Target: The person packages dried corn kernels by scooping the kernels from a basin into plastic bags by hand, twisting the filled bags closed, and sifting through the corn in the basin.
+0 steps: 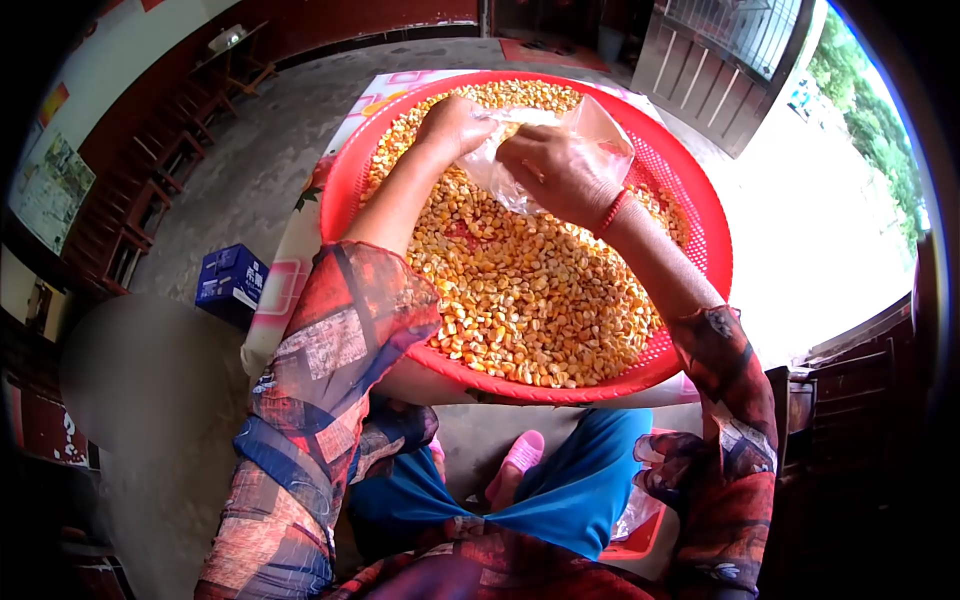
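A large red perforated basket (708, 240) holds a wide layer of yellow corn kernels (530, 300). Over its far half, a clear plastic bag (600, 135) hangs between my two hands. My left hand (455, 127) has its fingers closed on the bag's left edge. My right hand (563, 172) is curled at the bag's middle, its fingertips partly hidden by the hand's own back and the plastic. Some pale yellow shows through the film near the fingers; what it is cannot be made out. Below the bag, kernels are spread up to the basket's near rim.
The basket rests on a table with a patterned cloth (285, 285). A blue box (232, 280) stands on the floor at the left. Wooden stools (165, 160) line the left wall. A red container (635, 535) is beside my right leg. An open door (720, 65) is at the upper right.
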Motion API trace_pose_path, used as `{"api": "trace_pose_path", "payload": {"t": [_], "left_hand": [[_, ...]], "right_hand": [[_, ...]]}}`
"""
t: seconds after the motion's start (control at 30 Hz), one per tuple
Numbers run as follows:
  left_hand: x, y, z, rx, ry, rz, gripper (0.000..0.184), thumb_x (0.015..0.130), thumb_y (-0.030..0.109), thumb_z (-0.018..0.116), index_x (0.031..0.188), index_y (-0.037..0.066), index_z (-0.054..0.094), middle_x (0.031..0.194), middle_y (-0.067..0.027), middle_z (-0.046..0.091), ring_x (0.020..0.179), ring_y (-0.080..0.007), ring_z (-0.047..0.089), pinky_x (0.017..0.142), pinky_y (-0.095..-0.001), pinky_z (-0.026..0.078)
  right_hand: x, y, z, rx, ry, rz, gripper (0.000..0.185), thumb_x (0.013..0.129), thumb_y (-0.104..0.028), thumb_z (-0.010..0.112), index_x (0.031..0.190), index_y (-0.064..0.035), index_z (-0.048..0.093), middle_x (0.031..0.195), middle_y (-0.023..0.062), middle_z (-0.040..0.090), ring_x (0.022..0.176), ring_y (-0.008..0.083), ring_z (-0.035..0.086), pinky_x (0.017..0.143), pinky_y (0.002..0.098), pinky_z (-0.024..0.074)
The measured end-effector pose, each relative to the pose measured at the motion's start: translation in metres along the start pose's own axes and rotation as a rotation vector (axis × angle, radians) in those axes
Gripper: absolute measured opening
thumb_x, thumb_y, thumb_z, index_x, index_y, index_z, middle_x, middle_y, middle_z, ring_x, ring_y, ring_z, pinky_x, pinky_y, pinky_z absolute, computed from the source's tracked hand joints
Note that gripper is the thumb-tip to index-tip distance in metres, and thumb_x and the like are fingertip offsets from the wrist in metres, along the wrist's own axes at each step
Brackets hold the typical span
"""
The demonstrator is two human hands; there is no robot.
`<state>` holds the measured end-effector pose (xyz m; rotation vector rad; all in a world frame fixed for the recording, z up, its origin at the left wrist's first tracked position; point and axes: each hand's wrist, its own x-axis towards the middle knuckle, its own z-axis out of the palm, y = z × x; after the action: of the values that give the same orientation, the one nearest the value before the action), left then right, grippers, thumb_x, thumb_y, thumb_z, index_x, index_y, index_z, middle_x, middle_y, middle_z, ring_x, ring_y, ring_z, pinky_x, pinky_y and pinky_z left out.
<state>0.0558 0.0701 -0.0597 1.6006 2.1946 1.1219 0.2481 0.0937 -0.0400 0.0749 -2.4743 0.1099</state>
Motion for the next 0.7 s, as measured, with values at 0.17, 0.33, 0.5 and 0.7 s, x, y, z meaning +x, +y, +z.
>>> {"api": "trace_pose_path", "payload": {"t": [0.17,0.33,0.5,0.7], "left_hand": [[0.003,-0.007,0.002,-0.034,-0.014,0.025,0.024,0.066,0.027,0.061,0.073,0.005,0.066,0.064,-0.0117,0.062,0.059,-0.0208,0.060,0.058,-0.0318,0.047],[0.000,-0.002,-0.002,-0.007,0.005,0.040,0.024,0.066,0.028,0.060,0.071,0.005,0.065,0.063,-0.0118,0.061,0.059,-0.0215,0.060,0.059,-0.0321,0.046],[0.000,-0.003,-0.001,0.022,0.027,0.058,0.024,0.066,0.029,0.060,0.071,0.006,0.065,0.064,-0.0120,0.061,0.059,-0.0227,0.060,0.058,-0.0324,0.046],[0.000,-0.003,-0.001,0.026,-0.001,0.036,0.025,0.065,0.030,0.061,0.072,0.006,0.066,0.065,-0.0124,0.062,0.060,-0.0221,0.060,0.058,-0.0324,0.046]], "right_hand": [[0.002,-0.049,0.011,0.209,-0.499,-0.026,0.030,0.080,-0.036,0.050,0.078,-0.0072,0.057,0.073,0.0133,0.058,0.074,0.0299,0.058,0.067,0.0425,0.0446],[0.007,-0.066,-0.006,0.168,-0.698,0.022,0.035,0.082,-0.038,0.049,0.084,-0.0034,0.054,0.077,0.0173,0.058,0.075,0.0335,0.057,0.067,0.0435,0.0433],[0.004,-0.066,-0.006,0.261,-0.863,0.036,0.035,0.081,-0.036,0.048,0.088,-0.0019,0.052,0.068,0.0202,0.056,0.070,0.0377,0.056,0.069,0.0435,0.0432],[0.003,-0.052,0.005,0.347,-0.785,0.018,0.029,0.084,-0.031,0.047,0.089,-0.0026,0.053,0.070,0.0180,0.057,0.067,0.0336,0.056,0.063,0.0413,0.0431]]}}
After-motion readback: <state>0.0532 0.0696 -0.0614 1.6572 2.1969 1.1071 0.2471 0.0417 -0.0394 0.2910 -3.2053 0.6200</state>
